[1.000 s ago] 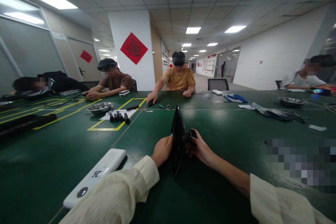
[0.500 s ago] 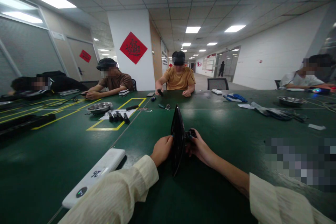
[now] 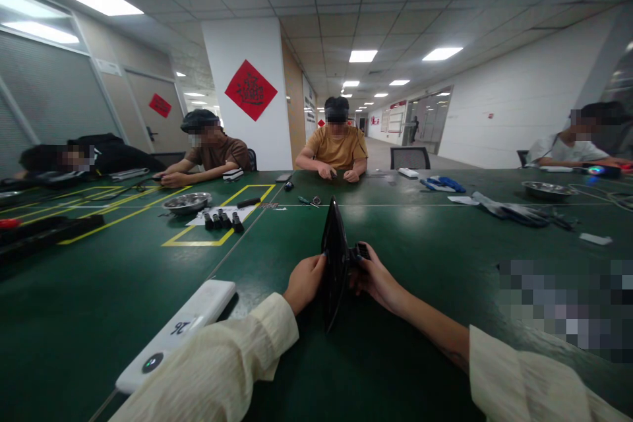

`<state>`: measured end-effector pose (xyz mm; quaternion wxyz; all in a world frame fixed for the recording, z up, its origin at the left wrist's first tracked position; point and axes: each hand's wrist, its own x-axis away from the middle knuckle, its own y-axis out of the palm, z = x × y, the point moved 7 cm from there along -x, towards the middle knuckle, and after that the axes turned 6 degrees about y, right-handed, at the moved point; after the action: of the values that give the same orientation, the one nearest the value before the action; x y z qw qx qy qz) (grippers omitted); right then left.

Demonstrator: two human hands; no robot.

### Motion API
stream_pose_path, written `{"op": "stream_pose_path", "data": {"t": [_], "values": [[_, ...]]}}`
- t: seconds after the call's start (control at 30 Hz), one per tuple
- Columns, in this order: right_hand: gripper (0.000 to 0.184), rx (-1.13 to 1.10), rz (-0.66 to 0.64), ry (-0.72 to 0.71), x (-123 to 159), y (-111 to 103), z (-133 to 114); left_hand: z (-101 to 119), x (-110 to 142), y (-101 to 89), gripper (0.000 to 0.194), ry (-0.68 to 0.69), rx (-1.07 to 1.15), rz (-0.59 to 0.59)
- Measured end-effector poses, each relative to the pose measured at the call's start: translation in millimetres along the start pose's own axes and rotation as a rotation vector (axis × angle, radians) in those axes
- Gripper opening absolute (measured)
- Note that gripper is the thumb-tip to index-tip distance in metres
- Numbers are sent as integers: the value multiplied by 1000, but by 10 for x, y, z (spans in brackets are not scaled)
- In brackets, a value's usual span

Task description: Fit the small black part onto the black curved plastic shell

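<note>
In the head view a thin black panel (image 3: 335, 264) stands on edge over the table, turned almost side-on to me. My left hand (image 3: 305, 280) is closed on its left side, thumb pressed against the face. On the other side, my right hand (image 3: 378, 277) wraps round a small black ridged part (image 3: 361, 252) at the panel's back. Whether that part is fixed to the panel I cannot tell. The fingers behind the panel are partly hidden. Left of my left sleeve lies a white power bank (image 3: 180, 333) marked 26.
Several black cylinders (image 3: 223, 219) stand on paper beside a metal bowl (image 3: 188, 203). Pliers (image 3: 309, 200) lie beyond the panel. A person (image 3: 336, 145) sits opposite; others sit left and right. Blue-handled tools (image 3: 442, 183), grey gloves (image 3: 509, 210) and another bowl (image 3: 548, 190) are at the right.
My hands and the panel have hardly moved. The person opposite has brought a hand with a small dark item in toward their middle. Something red now shows at the far left edge.
</note>
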<state>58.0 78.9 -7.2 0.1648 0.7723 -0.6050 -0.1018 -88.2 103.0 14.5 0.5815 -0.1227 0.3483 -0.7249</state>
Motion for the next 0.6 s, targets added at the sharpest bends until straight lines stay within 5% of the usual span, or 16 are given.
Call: {"op": "stream_pose_path", "data": {"t": [0.6], "values": [[59, -7, -12, 4, -1, 7, -7, -28, -8, -9, 51, -16, 32, 16]]}}
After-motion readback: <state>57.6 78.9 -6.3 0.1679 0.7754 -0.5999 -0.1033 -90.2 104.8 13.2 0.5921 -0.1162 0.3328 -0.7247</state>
